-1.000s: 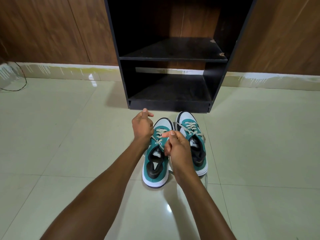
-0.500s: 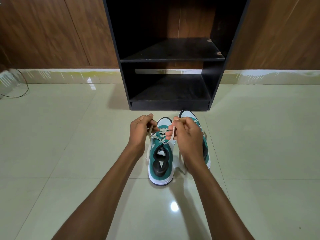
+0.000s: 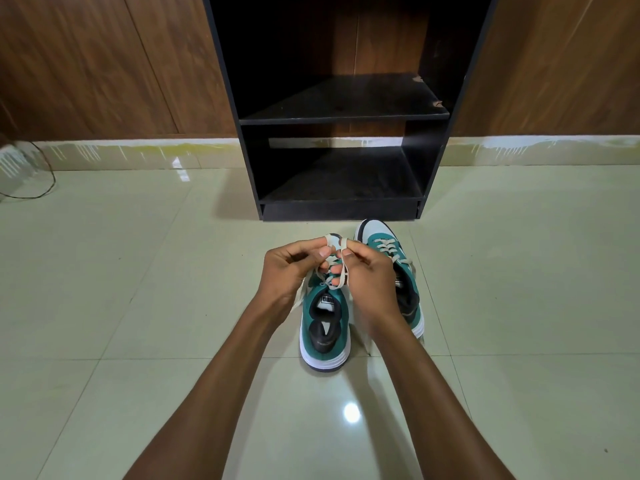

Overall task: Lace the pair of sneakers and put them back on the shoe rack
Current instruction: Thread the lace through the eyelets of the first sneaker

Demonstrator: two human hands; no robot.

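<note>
Two teal-and-white sneakers stand side by side on the floor tiles, toes toward the black shoe rack [image 3: 346, 116]. The left sneaker [image 3: 325, 327] has a cream lace [image 3: 334, 241] pulled up over its toe. My left hand [image 3: 291, 268] and my right hand [image 3: 370, 275] meet above that sneaker, each pinching a part of the lace, with a loop held between the fingertips. The right sneaker [image 3: 389, 249] is laced and partly hidden behind my right hand. Both rack shelves hold nothing.
The rack stands against a wooden wall panel [image 3: 104, 64] with a pale skirting below. A thin dark cable [image 3: 41, 181] lies on the glossy floor tiles [image 3: 519, 306] at the far left.
My hands have come closer together over the left sneaker's toe and raised the lace ends into a loop. The view has shifted slightly toward the rack.
</note>
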